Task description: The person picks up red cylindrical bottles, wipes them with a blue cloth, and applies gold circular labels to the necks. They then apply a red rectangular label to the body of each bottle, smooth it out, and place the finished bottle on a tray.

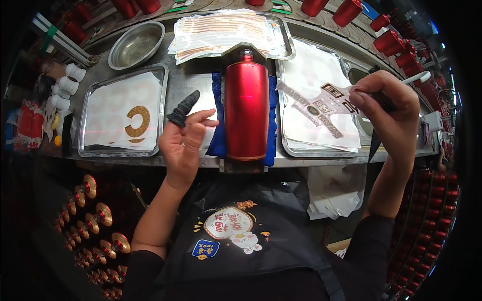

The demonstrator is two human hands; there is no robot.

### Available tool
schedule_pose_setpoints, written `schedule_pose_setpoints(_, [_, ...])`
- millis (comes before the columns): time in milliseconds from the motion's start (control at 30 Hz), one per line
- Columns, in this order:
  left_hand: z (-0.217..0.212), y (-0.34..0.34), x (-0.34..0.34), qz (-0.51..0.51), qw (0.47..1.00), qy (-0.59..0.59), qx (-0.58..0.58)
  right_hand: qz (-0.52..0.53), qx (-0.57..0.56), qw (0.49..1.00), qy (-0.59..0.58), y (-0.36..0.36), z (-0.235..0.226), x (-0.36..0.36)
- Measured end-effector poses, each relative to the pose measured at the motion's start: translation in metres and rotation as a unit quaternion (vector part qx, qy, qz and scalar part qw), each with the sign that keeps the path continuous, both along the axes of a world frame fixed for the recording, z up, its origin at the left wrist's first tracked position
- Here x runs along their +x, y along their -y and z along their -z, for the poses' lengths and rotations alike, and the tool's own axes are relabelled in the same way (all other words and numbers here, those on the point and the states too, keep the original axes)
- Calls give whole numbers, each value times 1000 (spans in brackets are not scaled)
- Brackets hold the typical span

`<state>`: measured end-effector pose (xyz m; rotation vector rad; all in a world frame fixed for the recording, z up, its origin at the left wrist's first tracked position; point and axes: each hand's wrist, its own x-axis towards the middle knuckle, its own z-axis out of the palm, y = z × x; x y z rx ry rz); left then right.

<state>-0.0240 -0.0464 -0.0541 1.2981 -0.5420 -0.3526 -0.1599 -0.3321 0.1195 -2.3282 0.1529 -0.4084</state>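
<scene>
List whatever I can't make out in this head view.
Head view:
Red bottle: underside, turned away from camera.
Blue cloth: middle, covered by the bottle.
Clear decal sheet: pinched edge, covered by the right hand.
Black pointed object: upper part, mostly behind that hand.
Background red bottles: some cut off by upper edge.

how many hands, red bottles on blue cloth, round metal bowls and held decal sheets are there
Left hand, right hand: 2
Red bottle on blue cloth: 1
Round metal bowl: 1
Held decal sheet: 1
Total: 5

Grey bench (102,70) with metal bowl (135,49), trays (118,152), blue cloth (217,144)
</scene>
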Motion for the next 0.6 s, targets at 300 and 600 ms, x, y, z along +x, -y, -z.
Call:
schedule_pose_setpoints(300, [-37,8,-12,127,984,-115,57,-148,153,974,-81,-21,31,81])
schedule_pose_setpoints(600, [1,13,4,87,980,-129,126,-64,86,994,-27,-7,119,120])
